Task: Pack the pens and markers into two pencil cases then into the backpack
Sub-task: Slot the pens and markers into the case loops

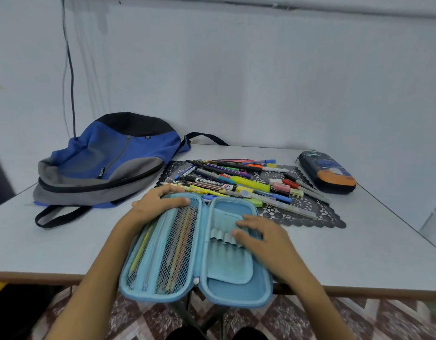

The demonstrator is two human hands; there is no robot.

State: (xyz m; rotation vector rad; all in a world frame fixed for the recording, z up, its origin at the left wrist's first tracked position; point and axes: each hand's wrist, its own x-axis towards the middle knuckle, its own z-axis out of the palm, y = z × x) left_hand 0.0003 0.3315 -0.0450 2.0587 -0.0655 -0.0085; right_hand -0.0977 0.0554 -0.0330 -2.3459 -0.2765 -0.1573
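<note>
Gripping the far rim of the open blue pencil case (236,287) at lower centre, the left hand (158,203) steadies it; the right hand (263,241) lies flat-fingered on its loops; most pens and markers (236,180) wait loose at centre; the dark pencil case (327,171) at right looks shut; packing the backpack (109,158) at left seems far off.

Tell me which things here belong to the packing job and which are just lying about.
Job: open blue pencil case, dark pencil case, pens and markers, backpack.

Lying about: black lace mat, small pink and white blocks (likely erasers), cable on the wall.
</note>
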